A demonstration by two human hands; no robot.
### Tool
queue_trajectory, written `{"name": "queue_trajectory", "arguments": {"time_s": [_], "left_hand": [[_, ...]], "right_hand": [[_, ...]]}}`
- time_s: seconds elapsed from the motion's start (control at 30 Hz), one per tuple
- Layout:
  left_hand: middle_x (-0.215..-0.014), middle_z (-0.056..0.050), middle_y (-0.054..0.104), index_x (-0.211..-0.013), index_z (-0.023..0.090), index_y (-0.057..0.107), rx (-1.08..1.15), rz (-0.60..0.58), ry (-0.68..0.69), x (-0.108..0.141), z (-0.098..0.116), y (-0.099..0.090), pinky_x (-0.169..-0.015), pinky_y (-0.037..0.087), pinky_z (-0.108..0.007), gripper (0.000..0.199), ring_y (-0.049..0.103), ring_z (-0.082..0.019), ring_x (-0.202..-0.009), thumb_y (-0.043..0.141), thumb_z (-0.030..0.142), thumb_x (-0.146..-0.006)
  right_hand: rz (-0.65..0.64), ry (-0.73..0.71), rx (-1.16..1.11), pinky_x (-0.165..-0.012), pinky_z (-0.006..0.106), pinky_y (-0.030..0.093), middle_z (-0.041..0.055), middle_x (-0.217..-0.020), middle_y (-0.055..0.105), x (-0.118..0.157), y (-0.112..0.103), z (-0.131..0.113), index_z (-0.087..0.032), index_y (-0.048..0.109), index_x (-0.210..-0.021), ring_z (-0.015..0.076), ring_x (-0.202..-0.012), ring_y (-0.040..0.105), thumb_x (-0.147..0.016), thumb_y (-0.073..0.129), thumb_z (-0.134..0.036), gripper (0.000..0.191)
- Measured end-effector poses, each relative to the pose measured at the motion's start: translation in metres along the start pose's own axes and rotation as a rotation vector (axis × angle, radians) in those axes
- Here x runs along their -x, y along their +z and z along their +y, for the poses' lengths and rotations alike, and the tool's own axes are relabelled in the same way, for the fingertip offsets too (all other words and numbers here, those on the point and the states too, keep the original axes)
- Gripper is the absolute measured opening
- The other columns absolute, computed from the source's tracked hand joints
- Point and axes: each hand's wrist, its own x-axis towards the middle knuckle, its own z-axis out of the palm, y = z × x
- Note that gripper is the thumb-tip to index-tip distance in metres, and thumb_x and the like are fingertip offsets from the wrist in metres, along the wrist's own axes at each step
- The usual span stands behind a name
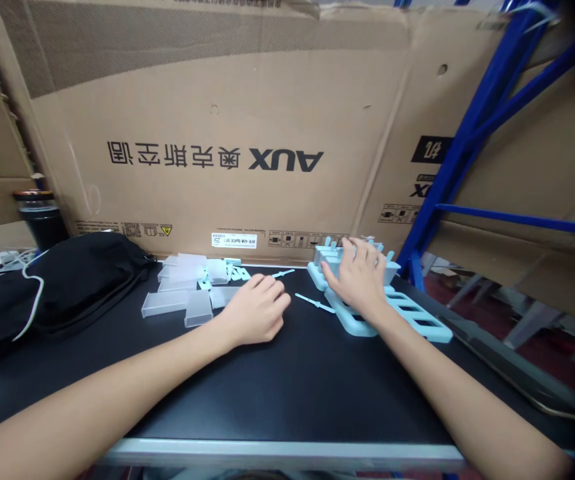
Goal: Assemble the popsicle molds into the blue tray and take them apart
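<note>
My left hand point(257, 310) rests on the black table with its fingers curled; what they hold, if anything, is hidden. Right beside it are translucent plastic sleeves point(182, 270) and small light-blue pieces point(239, 273). One thin blue strip point(282, 273) lies just behind its fingers, another point(315, 303) to the right. My right hand point(360, 273) lies over a light-blue rack point(320, 257) with upright tabs, its fingers spread across the top. A light-blue frame with rectangular openings point(430, 328) lies in front of the rack, partly under my right wrist.
Behind the black table point(277, 400) stands a large cardboard box point(207, 100). A black bag point(92, 280), a white cable point(37, 303) and a dark bottle point(42, 220) are at the left. Blue metal shelving point(472, 133) rises at the right.
</note>
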Motion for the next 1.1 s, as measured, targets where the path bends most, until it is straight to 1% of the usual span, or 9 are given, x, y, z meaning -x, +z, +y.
{"name": "queue_trajectory", "arguments": {"time_s": [0.1, 0.23, 0.3, 0.37, 0.47, 0.6, 0.73, 0.9, 1.1], "left_hand": [[-0.094, -0.013, 0.06, -0.09, 0.013, 0.061, -0.146, -0.05, -0.152, 0.003, -0.009, -0.005, -0.09, 0.038, -0.042, 0.017, 0.053, -0.029, -0.096, 0.051, 0.026, -0.084], [-0.091, -0.015, 0.063, -0.087, 0.012, 0.064, -0.17, -0.212, -0.251, 0.012, -0.017, -0.005, -0.088, 0.04, -0.044, 0.024, 0.055, -0.031, -0.095, 0.049, 0.03, -0.086], [-0.091, -0.013, 0.064, -0.087, 0.013, 0.065, -0.124, -0.291, -0.236, 0.015, -0.017, -0.002, -0.085, 0.042, -0.044, 0.022, 0.056, -0.031, -0.094, 0.047, 0.027, -0.087], [-0.091, -0.012, 0.065, -0.089, 0.015, 0.065, -0.069, -0.328, -0.216, 0.016, -0.017, 0.003, -0.082, 0.044, -0.042, 0.02, 0.057, -0.03, -0.095, 0.046, 0.022, -0.088], [-0.094, -0.01, 0.065, -0.094, 0.016, 0.063, 0.025, -0.314, -0.181, 0.015, -0.017, 0.011, -0.082, 0.047, -0.04, 0.019, 0.057, -0.028, -0.097, 0.045, 0.017, -0.087], [-0.108, -0.008, 0.063, -0.106, 0.017, 0.058, 0.176, -0.216, -0.149, 0.012, -0.021, 0.011, -0.084, 0.05, -0.035, 0.025, 0.058, -0.022, -0.1, 0.044, 0.012, -0.086], [-0.107, -0.011, 0.064, -0.103, 0.014, 0.058, 0.124, -0.108, -0.11, 0.01, -0.03, 0.003, -0.092, 0.047, -0.039, 0.022, 0.056, -0.026, -0.11, 0.044, 0.015, -0.086], [-0.112, -0.018, 0.063, -0.098, 0.011, 0.06, -0.028, -0.144, -0.132, 0.017, -0.035, 0.012, -0.105, 0.036, -0.048, 0.02, 0.048, -0.035, -0.124, 0.05, 0.024, -0.086], [-0.111, -0.016, 0.061, -0.11, 0.013, 0.055, 0.024, -0.222, -0.22, 0.021, -0.034, 0.022, -0.095, 0.044, -0.045, 0.025, 0.055, -0.032, -0.112, 0.047, 0.022, -0.088]], "right_hand": [[-0.104, -0.129, -0.059, -0.092, 0.049, 0.033, 0.0219, -0.119, 0.056, -0.001, -0.018, -0.011, -0.01, 0.054, -0.121, 0.0355, -0.114, 0.045, -0.094, 0.035, -0.046, 0.049], [-0.497, -0.353, -0.065, -0.089, 0.051, 0.034, 0.014, -0.096, 0.064, 0.008, -0.023, -0.021, -0.016, 0.063, -0.095, 0.0316, -0.101, 0.053, -0.092, 0.042, -0.042, 0.033], [-0.668, -0.436, -0.152, -0.087, 0.044, 0.037, 0.0119, -0.096, 0.064, 0.012, -0.019, -0.022, -0.017, 0.064, -0.094, 0.0272, -0.095, 0.057, -0.091, 0.045, -0.035, 0.026], [-0.756, -0.478, -0.292, -0.081, 0.035, 0.041, 0.0104, -0.1, 0.063, 0.015, -0.015, -0.021, -0.017, 0.064, -0.099, 0.0219, -0.09, 0.059, -0.091, 0.045, -0.027, 0.022], [-0.761, -0.482, -0.431, -0.074, 0.028, 0.042, 0.0085, -0.098, 0.063, 0.014, -0.013, -0.02, -0.017, 0.064, -0.099, 0.0182, -0.086, 0.059, -0.088, 0.046, -0.02, 0.021], [-0.718, -0.473, -0.52, -0.069, 0.027, 0.041, 0.0058, -0.092, 0.063, 0.015, -0.014, -0.024, -0.019, 0.062, -0.095, 0.017, -0.079, 0.058, -0.083, 0.05, -0.018, 0.017], [-0.686, -0.482, -0.586, -0.067, 0.028, 0.041, 0.0045, -0.088, 0.062, 0.019, -0.017, -0.031, -0.019, 0.06, -0.094, 0.0172, -0.077, 0.057, -0.081, 0.052, -0.017, 0.016], [-0.532, -0.494, -0.625, -0.083, 0.035, 0.043, 0.0094, -0.1, 0.06, 0.021, -0.02, -0.039, -0.018, 0.059, -0.104, 0.0221, -0.095, 0.054, -0.091, 0.049, -0.029, 0.02], [-0.477, -0.572, -0.766, -0.094, 0.041, 0.04, 0.0092, -0.113, 0.057, 0.023, -0.034, -0.049, -0.022, 0.056, -0.121, 0.0232, -0.106, 0.047, -0.098, 0.041, -0.04, 0.033]]}}
